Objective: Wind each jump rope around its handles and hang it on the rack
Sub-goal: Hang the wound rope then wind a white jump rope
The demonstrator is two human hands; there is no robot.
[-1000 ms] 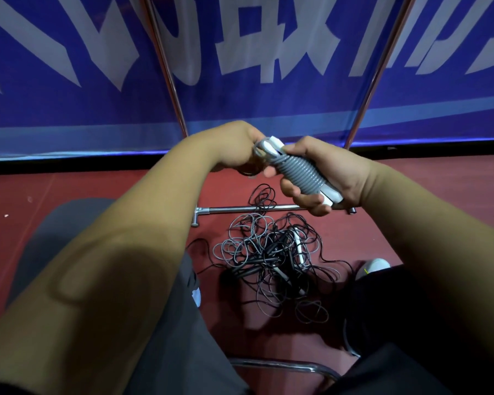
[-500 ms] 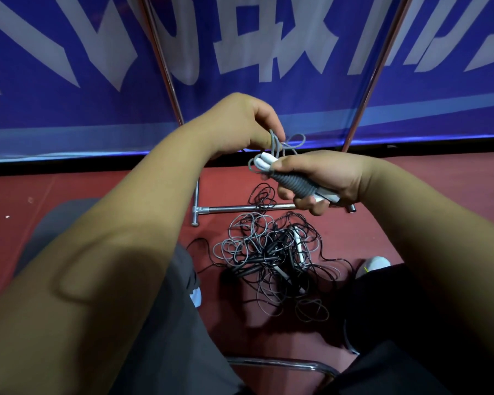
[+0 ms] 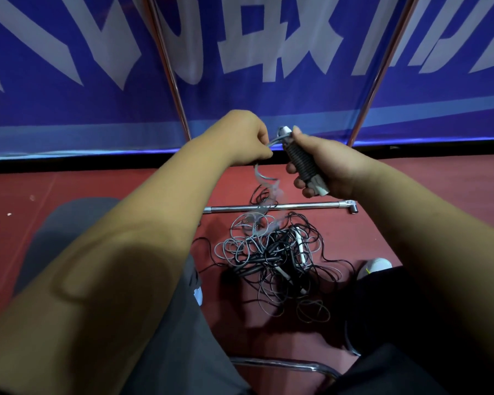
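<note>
Jump rope handles (image 3: 304, 166), bound in dark cord, are sitting in the right hand (image 3: 337, 163), which is gripping them in mid-air above the tangled pile (image 3: 280, 252) on the floor. Left hand (image 3: 246, 138), lifted with a loop half a second ago, is now pinching the grey cord end (image 3: 274, 141) and drawing it leftward at the handles' far tip. Winding is probably finishing, with the rack (image 3: 297, 206) coming next. Behind, a blue banner (image 3: 69, 109) is showing large white characters, cropped and unreadable.

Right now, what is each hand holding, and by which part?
The right hand grips the wound jump rope round its handles; the left hand pinches its loose cord end.
</note>
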